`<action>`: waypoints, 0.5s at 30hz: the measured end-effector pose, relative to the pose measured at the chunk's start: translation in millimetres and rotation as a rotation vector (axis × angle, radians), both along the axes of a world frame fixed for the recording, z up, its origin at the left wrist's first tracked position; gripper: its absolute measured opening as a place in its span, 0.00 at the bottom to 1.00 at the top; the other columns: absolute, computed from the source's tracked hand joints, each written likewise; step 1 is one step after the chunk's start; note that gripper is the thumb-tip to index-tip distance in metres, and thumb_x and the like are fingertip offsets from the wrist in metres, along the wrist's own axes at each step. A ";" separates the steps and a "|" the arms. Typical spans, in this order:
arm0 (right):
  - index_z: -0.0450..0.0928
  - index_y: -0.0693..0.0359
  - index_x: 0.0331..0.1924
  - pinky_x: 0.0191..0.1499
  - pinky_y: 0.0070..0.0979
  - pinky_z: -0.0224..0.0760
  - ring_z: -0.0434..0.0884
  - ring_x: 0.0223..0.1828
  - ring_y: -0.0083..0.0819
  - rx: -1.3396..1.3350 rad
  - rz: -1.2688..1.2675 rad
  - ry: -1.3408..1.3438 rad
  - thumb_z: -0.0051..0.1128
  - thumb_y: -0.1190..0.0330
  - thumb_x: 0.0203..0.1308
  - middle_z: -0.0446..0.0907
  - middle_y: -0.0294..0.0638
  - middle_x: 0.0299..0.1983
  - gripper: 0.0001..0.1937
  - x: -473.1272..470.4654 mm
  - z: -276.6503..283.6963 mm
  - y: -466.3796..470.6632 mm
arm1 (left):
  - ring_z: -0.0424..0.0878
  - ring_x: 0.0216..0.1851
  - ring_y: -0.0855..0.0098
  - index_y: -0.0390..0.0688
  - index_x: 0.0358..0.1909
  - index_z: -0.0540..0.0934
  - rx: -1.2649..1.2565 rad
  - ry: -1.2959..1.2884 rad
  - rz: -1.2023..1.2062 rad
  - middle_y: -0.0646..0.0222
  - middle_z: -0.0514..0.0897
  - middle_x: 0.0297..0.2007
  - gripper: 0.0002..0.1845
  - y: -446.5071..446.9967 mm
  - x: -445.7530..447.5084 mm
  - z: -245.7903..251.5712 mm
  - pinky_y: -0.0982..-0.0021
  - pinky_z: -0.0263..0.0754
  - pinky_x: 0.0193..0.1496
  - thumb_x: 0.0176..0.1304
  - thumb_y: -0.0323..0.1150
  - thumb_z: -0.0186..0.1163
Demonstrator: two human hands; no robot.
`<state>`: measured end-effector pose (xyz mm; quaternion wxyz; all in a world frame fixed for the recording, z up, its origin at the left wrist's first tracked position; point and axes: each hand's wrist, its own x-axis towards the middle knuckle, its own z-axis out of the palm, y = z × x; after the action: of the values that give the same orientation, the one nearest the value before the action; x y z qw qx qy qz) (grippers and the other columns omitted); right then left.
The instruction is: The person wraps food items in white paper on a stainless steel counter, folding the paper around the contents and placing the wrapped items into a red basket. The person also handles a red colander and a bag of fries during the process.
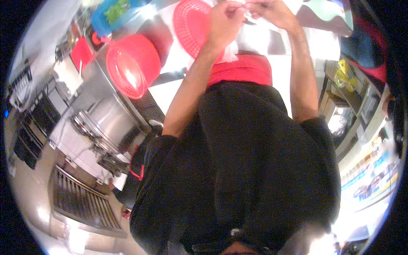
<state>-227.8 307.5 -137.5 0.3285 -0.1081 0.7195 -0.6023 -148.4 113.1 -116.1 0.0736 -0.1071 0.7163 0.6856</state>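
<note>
Both hands meet at the top edge of the view, above a bright work surface. My left hand (224, 25) has its thumb and fingers pinched on a small pale piece (246, 13), too blurred to name. From the other side, the fingertips of my right hand (272, 12) pinch at the same piece. Left of and partly behind my left hand is a red plastic basket (191, 28) with a slotted rim. Under the hands lies a shiny metal surface (261, 38), washed out by glare.
A red plastic tub (137, 65) stands farther left, near a blue basin (102, 19) holding green leaves (117, 11). A dark wavy-edged object (325, 17) is at right, above shelving (353, 92). Someone in dark clothing (135, 162) is behind my left side, near a slatted floor grate (86, 200).
</note>
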 end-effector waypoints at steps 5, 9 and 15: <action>0.91 0.67 0.45 0.35 0.24 0.81 0.85 0.30 0.22 -0.112 -0.001 0.042 0.69 0.73 0.67 0.90 0.40 0.32 0.08 -10.2 17.9 -1.3 | 0.89 0.41 0.69 0.29 0.50 0.80 0.050 -0.186 -0.019 0.58 0.88 0.40 0.12 -4.5 -9.1 13.2 0.70 0.89 0.46 0.70 0.25 0.67; 0.90 0.68 0.45 0.34 0.25 0.79 0.84 0.29 0.22 -0.075 0.040 0.170 0.69 0.73 0.66 0.89 0.41 0.30 0.08 -12.4 14.0 4.4 | 0.89 0.39 0.70 0.29 0.49 0.79 -0.013 -0.276 -0.028 0.58 0.87 0.38 0.12 -5.4 -14.4 9.2 0.70 0.91 0.43 0.69 0.23 0.68; 0.91 0.66 0.48 0.35 0.27 0.79 0.84 0.29 0.23 -0.028 0.039 0.079 0.68 0.71 0.68 0.90 0.42 0.30 0.09 -12.3 8.9 4.0 | 0.89 0.39 0.68 0.31 0.48 0.78 0.078 -0.238 -0.002 0.57 0.87 0.40 0.11 -5.7 -10.3 7.7 0.67 0.92 0.44 0.69 0.23 0.68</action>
<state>-240.1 311.4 -128.6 0.3099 -0.1503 0.7211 -0.6011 -158.7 107.4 -108.4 0.1629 -0.1841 0.6755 0.6951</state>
